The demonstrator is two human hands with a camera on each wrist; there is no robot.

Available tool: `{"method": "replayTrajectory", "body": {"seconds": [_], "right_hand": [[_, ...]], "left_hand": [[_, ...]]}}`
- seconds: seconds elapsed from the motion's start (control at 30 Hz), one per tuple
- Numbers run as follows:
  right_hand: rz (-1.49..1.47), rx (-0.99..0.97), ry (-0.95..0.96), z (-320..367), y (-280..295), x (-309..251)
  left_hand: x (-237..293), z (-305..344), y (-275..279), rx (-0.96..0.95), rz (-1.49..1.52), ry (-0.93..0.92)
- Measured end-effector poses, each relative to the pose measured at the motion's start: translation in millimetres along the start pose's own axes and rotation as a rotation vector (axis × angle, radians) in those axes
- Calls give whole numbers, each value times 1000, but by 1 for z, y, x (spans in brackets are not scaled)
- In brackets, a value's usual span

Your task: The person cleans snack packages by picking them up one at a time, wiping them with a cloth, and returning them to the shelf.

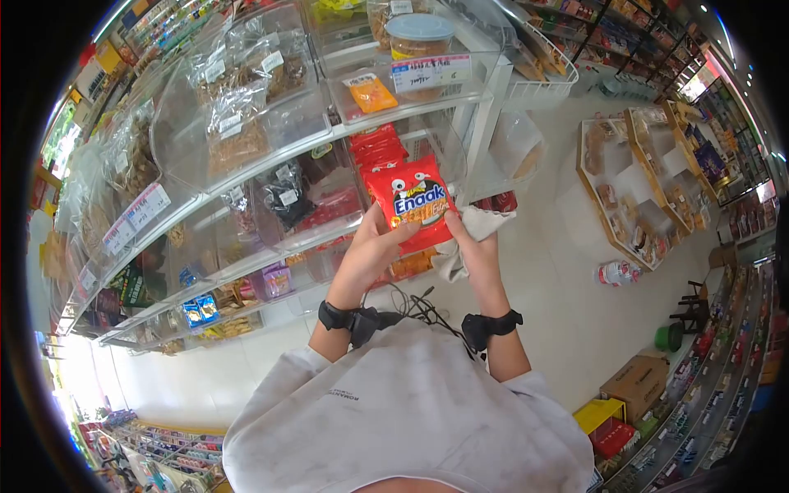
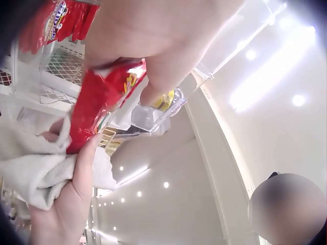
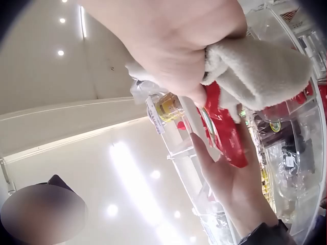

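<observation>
A red Enaak snack packet (image 1: 417, 201) is held up in front of the shelves, its printed face toward the head camera. My left hand (image 1: 374, 246) grips its left side, thumb across the lower front. At the lower right edge my right hand (image 1: 479, 255) pinches it, thumb on the front. A pale cloth (image 3: 260, 71) is bunched in the right hand's grip and hangs beside the packet. The left wrist view shows the packet (image 2: 97, 102) from its edge between both hands. More red packets (image 1: 378, 146) stand in the shelf bin just behind it.
Clear plastic bins of bagged goods (image 1: 246, 90) fill the shelf ahead and left. A lidded tub (image 1: 421, 37) stands on the upper tier. To the right are a wooden display stand (image 1: 604, 164) and a cardboard box (image 1: 637, 386) on the floor. Cables (image 1: 419, 308) hang between the wrists.
</observation>
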State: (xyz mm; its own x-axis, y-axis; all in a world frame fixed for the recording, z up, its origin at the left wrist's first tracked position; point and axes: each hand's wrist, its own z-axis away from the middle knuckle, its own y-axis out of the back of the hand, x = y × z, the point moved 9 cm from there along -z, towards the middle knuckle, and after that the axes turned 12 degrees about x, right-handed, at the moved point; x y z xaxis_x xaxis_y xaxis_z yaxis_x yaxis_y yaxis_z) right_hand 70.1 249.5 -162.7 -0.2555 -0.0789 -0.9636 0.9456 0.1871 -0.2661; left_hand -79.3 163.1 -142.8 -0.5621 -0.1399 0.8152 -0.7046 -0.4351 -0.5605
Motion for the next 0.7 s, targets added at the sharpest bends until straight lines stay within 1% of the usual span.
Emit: {"method": "replayTrajectory", "body": {"seconds": [0.17,0.27,0.37,0.47,0.57,0.6,0.63,0.67,0.7], "right_hand": [[10,-2,29,8,-10,-12],[-13,-19,1,12,-18,-12],[137,-39,86,10,-18,-11],[-36,218,-61,-15,12,1],[176,250,47,-1,-2,-21],[357,49,236,6,-30,-17],[491,-128,453,20,-57,-15],[675,-337,842,46,-91,-19],[708,-384,849,50,-101,-19]], "left_hand": [[7,11,1,-36,77,-23],[9,12,9,-33,82,1],[15,15,14,-30,107,4],[16,15,30,61,23,13],[8,13,30,43,-22,37],[-6,9,32,17,-48,13],[-19,11,35,8,-92,37],[-30,14,38,-3,-138,60],[-35,17,39,-18,-186,82]]}}
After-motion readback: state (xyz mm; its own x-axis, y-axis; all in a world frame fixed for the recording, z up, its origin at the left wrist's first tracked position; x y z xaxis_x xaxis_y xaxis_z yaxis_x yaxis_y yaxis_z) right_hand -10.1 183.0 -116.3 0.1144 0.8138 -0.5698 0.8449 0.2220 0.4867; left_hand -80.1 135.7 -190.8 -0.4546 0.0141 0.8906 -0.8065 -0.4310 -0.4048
